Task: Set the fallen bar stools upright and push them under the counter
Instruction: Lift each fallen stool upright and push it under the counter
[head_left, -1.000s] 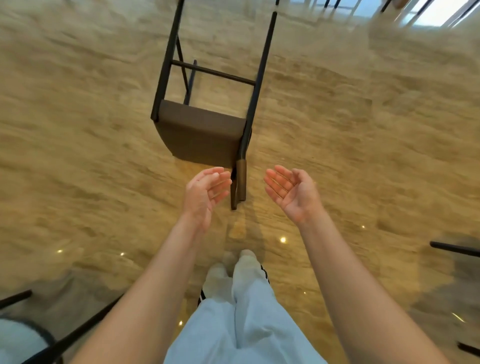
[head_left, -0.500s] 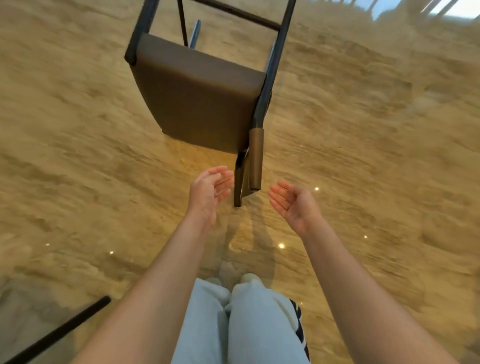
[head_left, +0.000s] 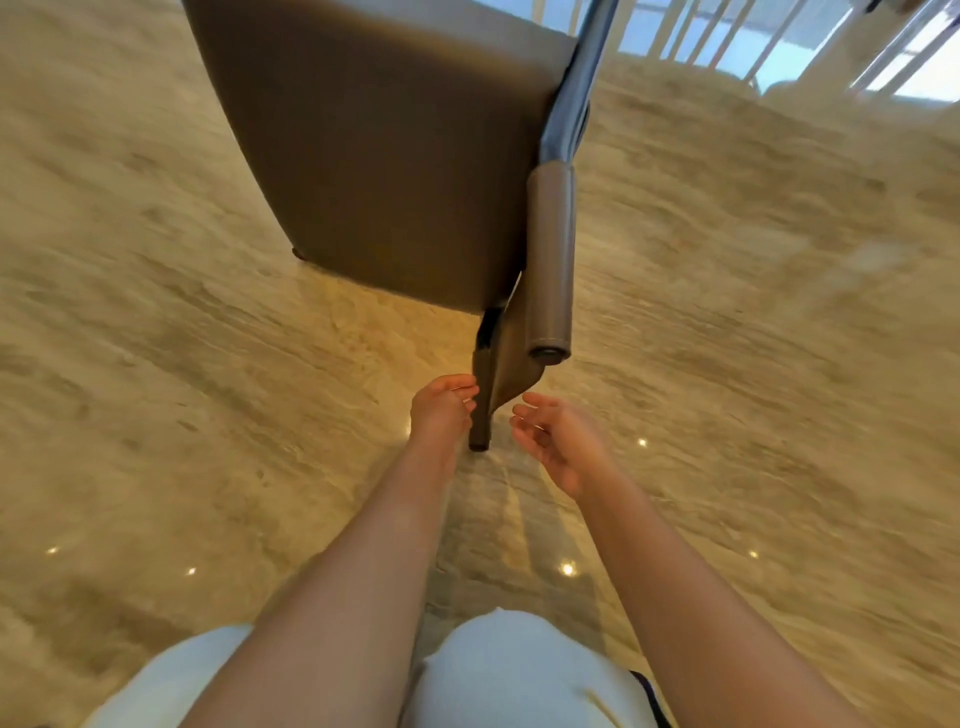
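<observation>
A brown bar stool (head_left: 384, 156) lies fallen on its side on the marble floor, its seat facing me and its dark metal legs running off the top of the view. Its low padded backrest (head_left: 548, 260) points toward me. My left hand (head_left: 441, 415) reaches just left of the backrest's lower end, fingers relaxed and at its edge; whether they touch it I cannot tell. My right hand (head_left: 558, 441) is open just right of that end, palm turned inward, holding nothing.
Glossy beige marble floor (head_left: 156, 415) spreads all around the stool. White railing posts (head_left: 831, 47) with bright windows behind them stand at the top right. My light trousers (head_left: 519, 670) fill the bottom of the view.
I have bent closer, so the stool looms much larger. Both hands moved forward to either side of the backrest's end. The dark stool legs at the lower left are out of view.
</observation>
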